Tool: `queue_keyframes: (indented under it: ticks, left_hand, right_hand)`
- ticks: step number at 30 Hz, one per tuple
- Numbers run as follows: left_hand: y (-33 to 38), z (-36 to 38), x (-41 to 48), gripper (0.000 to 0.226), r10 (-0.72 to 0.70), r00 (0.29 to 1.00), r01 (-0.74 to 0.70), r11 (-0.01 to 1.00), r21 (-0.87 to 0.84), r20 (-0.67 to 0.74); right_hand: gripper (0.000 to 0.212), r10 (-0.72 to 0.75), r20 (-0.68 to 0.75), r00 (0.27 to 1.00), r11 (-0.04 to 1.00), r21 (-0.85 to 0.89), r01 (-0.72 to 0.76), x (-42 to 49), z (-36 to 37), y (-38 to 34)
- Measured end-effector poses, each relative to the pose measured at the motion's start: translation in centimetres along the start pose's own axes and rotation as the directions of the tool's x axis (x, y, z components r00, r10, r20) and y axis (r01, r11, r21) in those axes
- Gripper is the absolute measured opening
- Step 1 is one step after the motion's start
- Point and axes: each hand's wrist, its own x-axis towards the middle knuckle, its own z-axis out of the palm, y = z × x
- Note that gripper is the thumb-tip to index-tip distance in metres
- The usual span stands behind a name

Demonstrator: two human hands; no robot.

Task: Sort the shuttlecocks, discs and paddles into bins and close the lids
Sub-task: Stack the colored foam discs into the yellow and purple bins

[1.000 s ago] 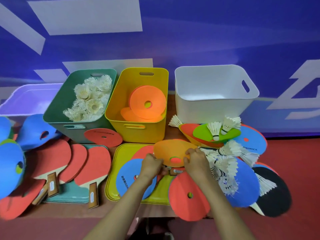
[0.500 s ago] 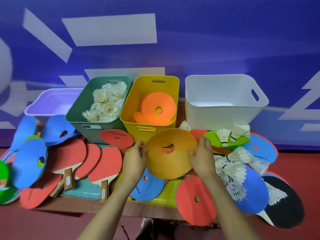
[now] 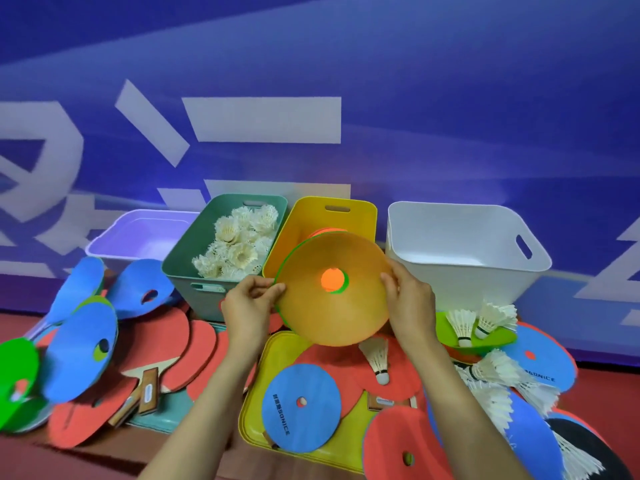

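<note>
Sorting under way: a person's left hand (image 3: pixel 247 306) and right hand (image 3: pixel 410 303) grip an orange disc (image 3: pixel 329 320) by its opposite edges. The thumbs lie on the near face and the fingers curl behind. The disc is held in the air, tilted toward the camera, over the near rim of the yellow bin (image 3: pixel 360 216). A thin green edge shows behind the disc's left rim; whether that is a second disc in the same grip cannot be told.

Inside the yellow bin, stacked orange discs (image 3: pixel 325 232) show just above the held one. To its left, the green bin (image 3: pixel 183 261) holds a heap of white feather shuttlecocks (image 3: pixel 239 244). A lilac bin (image 3: pixel 138 233) stands farther left and a white bin (image 3: pixel 450 244) to the right.

Below the hands, a yellow lid (image 3: pixel 252 410) lies flat, carrying a blue disc (image 3: pixel 301 407), a red paddle (image 3: pixel 405 372) and a single shuttlecock (image 3: pixel 377 362). Overlapping red paddles (image 3: pixel 156 344) rest on a teal lid (image 3: pixel 156 422) at left. At right, a green disc (image 3: pixel 491 341) bears two upright shuttlecocks (image 3: pixel 462 323).
</note>
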Motion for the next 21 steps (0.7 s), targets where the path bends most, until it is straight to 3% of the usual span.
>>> queue_keyframes:
  ticks: [6, 11, 13, 18, 21]
  left_hand:
    - [1.1, 0.7, 4.2, 0.016, 0.006, 1.0, -0.006, 1.0, -0.017, -0.021]
    - [0.9, 1.4, 8.9, 0.019, 0.082, 0.996, -0.075, 0.986, 0.147, -0.04]
    - [0.5, 1.6, 10.5, 0.014, 0.107, 0.993, -0.117, 0.958, 0.263, 0.051]
    - [-0.9, 3.5, 14.4, 0.035, 0.064, 0.958, -0.219, 0.791, 0.571, 0.279]
    - [-1.8, 5.3, 15.5, 0.031, 0.002, 0.912, -0.3, 0.687, 0.662, 0.411]
  right_hand:
    - [0.035, 0.018, -0.073, 0.997, 1.0, -0.004, -0.018, 4.4, 1.7, -1.5]
    - [0.033, 0.104, -0.08, 0.991, 0.994, -0.01, -0.105, 7.8, 4.0, -1.5]
    - [0.037, 0.138, -0.109, 0.984, 0.99, 0.015, -0.138, 9.2, 4.7, -1.4]
    - [0.064, 0.145, -0.096, 0.985, 0.989, -0.018, -0.148, 12.1, 7.3, -1.6]
    - [0.063, 0.149, -0.076, 0.986, 0.987, -0.055, -0.153, 13.9, 9.4, -1.1]
